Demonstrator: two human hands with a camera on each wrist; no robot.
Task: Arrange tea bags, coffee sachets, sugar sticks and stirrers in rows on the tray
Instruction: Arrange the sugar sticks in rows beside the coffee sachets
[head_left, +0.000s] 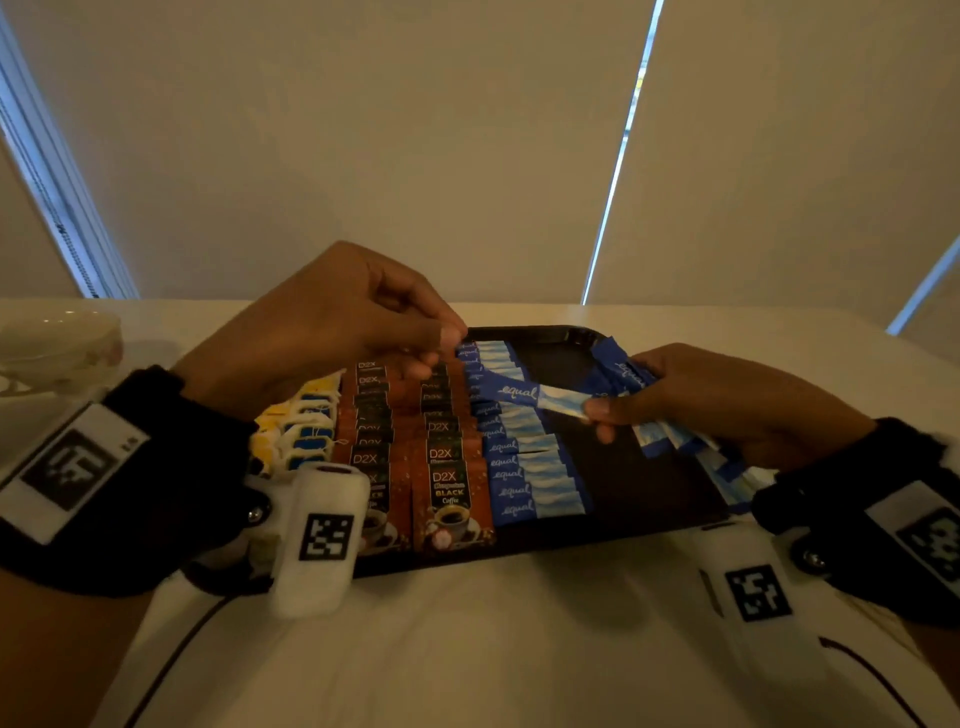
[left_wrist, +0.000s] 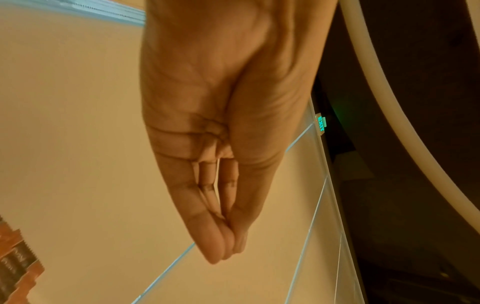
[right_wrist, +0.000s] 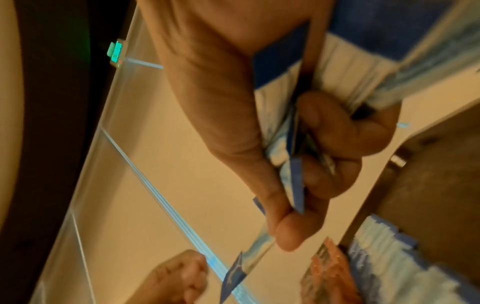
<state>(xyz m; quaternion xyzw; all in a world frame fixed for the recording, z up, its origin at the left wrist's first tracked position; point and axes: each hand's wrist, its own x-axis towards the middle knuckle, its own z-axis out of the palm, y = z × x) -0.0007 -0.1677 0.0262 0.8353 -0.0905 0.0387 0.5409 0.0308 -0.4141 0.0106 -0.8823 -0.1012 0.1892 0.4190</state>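
Observation:
A dark tray (head_left: 623, 478) holds a row of tea bags (head_left: 301, 431) at the left, two rows of brown coffee sachets (head_left: 447, 467), and a row of blue sugar sticks (head_left: 524, 467). My right hand (head_left: 597, 410) grips a bundle of blue sugar sticks (head_left: 623, 374) over the tray's right half. Its thumb pushes one stick (head_left: 540, 397) out toward the left. In the right wrist view that hand (right_wrist: 293, 222) pinches the protruding stick (right_wrist: 249, 259). My left hand (head_left: 447, 345) hovers at the far end of the sugar row, its fingers (left_wrist: 228, 248) straight, tips together, holding nothing.
A pale cup (head_left: 57, 338) stands on the white table at the far left. The tray's right half is bare dark surface. Window blinds rise behind the table. No stirrers show in any view.

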